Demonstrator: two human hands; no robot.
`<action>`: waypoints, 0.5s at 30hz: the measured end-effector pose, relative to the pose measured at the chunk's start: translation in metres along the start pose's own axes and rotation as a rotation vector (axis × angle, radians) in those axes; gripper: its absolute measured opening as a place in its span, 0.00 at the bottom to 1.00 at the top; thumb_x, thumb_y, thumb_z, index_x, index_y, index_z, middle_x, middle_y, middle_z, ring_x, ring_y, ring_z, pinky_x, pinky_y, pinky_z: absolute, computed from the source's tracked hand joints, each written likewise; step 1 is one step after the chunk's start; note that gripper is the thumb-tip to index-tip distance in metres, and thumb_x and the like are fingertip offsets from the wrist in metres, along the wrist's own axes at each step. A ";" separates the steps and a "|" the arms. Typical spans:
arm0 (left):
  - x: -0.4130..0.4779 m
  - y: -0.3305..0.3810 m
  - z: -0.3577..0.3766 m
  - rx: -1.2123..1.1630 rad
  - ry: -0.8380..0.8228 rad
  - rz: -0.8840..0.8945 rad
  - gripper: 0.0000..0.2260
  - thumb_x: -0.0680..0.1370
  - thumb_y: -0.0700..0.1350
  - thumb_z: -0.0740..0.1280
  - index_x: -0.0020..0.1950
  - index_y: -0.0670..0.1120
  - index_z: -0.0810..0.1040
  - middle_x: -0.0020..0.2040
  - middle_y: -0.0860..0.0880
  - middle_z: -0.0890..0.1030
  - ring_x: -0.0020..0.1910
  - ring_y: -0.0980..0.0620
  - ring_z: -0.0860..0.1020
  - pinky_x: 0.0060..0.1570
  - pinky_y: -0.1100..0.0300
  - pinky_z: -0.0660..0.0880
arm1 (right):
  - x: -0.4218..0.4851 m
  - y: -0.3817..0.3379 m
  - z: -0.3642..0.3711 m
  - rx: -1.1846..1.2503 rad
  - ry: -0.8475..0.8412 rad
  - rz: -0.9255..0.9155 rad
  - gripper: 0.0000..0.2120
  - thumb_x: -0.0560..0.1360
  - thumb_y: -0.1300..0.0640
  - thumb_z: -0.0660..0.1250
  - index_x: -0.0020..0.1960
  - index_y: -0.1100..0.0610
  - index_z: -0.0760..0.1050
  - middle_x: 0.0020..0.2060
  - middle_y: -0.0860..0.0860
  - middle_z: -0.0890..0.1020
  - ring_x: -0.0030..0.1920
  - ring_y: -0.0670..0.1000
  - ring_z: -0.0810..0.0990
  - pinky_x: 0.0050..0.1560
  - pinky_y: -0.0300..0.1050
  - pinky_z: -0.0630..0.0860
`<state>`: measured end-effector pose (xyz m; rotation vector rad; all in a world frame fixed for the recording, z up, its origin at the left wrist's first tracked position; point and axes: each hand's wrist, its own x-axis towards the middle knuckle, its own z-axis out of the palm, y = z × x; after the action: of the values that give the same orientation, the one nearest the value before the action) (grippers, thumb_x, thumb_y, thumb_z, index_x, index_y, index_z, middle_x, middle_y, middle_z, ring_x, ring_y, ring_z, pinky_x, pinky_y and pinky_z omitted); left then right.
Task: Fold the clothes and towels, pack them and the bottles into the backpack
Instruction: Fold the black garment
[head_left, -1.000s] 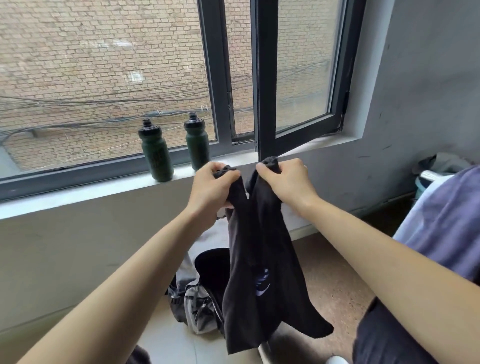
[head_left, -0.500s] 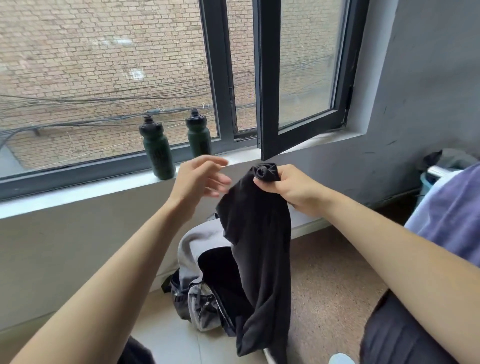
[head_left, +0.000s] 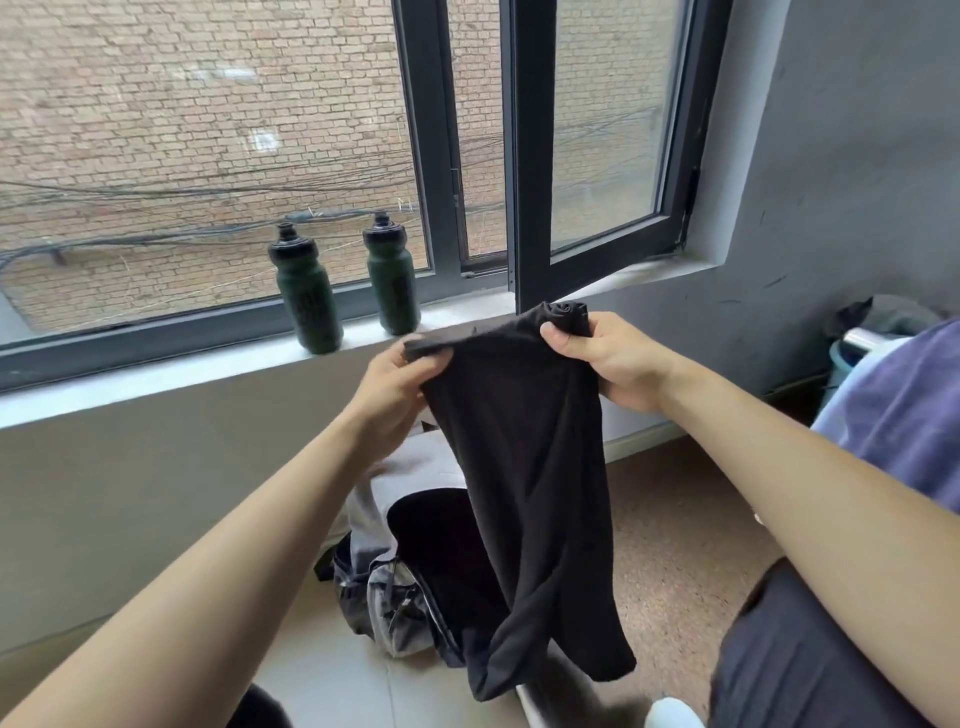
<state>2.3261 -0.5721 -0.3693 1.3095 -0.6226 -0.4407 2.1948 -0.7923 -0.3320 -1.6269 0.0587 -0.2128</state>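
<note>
Behind the hands a grey windowsill (head_left: 171, 371) runs under a dark-framed window, and on it the two green bottles (head_left: 306, 296) stand upright, near each other but apart, not packed. The step in hand appears to be the folding of a black garment (head_left: 524, 467). The left hand (head_left: 395, 389) pinches one upper corner of it and the right hand (head_left: 608, 358) is clenched around the other upper corner, where the cloth is bunched, so the top edge is stretched between them and the rest hangs down freely, with a twist at the bottom. Below it, on the floor, the grey backpack (head_left: 384, 597) lies open, partly hidden behind the cloth; what is inside cannot be told. The garment is not yet folded, so the next move probably calls for shaking out the twisted lower part, bringing the two corners together to halve it, then lowering it into the opening. The bottles would come later.
</note>
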 end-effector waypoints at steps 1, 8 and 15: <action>0.002 0.006 0.001 -0.069 0.018 0.037 0.20 0.80 0.40 0.69 0.67 0.29 0.73 0.58 0.36 0.82 0.53 0.46 0.82 0.52 0.57 0.80 | 0.000 -0.001 0.000 -0.016 0.005 -0.011 0.24 0.75 0.51 0.70 0.63 0.67 0.77 0.59 0.58 0.83 0.59 0.54 0.82 0.69 0.55 0.74; 0.015 0.016 0.009 0.012 0.278 0.164 0.03 0.80 0.39 0.70 0.53 0.44 0.81 0.47 0.47 0.86 0.48 0.52 0.82 0.53 0.58 0.80 | -0.001 -0.004 0.014 0.019 -0.031 0.025 0.09 0.81 0.61 0.66 0.60 0.59 0.81 0.55 0.56 0.84 0.55 0.53 0.82 0.59 0.48 0.79; 0.019 0.005 0.009 0.279 0.418 0.147 0.14 0.77 0.48 0.75 0.58 0.47 0.74 0.54 0.46 0.81 0.51 0.50 0.80 0.51 0.60 0.78 | 0.000 -0.015 0.036 0.273 0.074 -0.070 0.28 0.82 0.70 0.59 0.75 0.45 0.68 0.62 0.55 0.82 0.53 0.53 0.82 0.53 0.49 0.82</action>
<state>2.3349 -0.5895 -0.3598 1.5520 -0.4322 0.0481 2.1995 -0.7560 -0.3189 -1.3503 0.0280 -0.3205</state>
